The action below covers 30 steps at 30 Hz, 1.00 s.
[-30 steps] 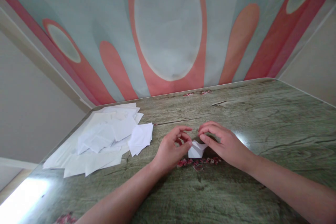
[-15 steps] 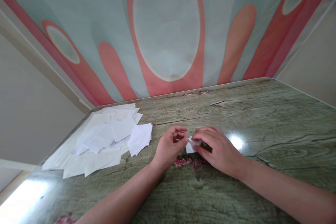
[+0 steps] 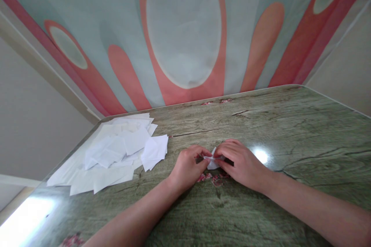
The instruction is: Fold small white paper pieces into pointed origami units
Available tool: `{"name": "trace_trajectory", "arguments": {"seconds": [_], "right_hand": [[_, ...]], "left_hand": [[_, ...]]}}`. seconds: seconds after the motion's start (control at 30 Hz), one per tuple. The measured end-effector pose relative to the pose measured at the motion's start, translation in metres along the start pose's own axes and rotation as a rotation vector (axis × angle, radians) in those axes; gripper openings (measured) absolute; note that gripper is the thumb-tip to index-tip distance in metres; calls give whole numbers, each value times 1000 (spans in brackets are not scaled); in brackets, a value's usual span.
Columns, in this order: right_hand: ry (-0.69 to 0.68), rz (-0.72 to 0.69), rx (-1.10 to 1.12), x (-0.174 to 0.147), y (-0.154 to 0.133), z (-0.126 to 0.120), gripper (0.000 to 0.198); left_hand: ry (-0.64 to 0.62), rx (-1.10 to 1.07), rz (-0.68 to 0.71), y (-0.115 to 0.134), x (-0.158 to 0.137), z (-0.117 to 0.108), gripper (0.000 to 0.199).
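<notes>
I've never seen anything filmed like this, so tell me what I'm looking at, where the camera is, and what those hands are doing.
There's no machine here: a person works with bare hands. The camera sits on their head, looking forward and down. The left hand and right hand pinch a small white paper between them; the fingers hide much of its shape. On the wood-patterned table, to the left, lies a spread heap of white sheets, with a smaller stack beside it.
</notes>
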State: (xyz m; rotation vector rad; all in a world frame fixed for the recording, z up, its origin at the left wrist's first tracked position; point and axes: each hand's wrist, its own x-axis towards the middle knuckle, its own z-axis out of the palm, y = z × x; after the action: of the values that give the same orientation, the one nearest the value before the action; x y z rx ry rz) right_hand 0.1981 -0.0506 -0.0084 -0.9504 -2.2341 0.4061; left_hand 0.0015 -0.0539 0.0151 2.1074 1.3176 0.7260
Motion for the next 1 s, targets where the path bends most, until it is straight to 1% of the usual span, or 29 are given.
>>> {"name": "trace_trajectory", "arguments": {"seconds": [0.33, 0.47, 0.67, 0.83, 1.0], "right_hand": [[-34, -45, -73, 0, -3, -2, 4], [-8, -74, -84, 0, -3, -2, 5], [29, -121, -94, 0, -3, -2, 7], [28, -125, -98, -1, -2, 0, 10], [29, -127, -98, 0, -3, 0, 13]], "left_hand": [[-27, 136, 159, -3, -3, 2, 8], [-51, 178, 208, -3, -4, 2, 10], [-95, 288, 335, -1, -4, 0, 12], [-134, 398, 372, 2, -4, 1, 16], [-131, 504, 398, 1, -3, -1, 18]]}}
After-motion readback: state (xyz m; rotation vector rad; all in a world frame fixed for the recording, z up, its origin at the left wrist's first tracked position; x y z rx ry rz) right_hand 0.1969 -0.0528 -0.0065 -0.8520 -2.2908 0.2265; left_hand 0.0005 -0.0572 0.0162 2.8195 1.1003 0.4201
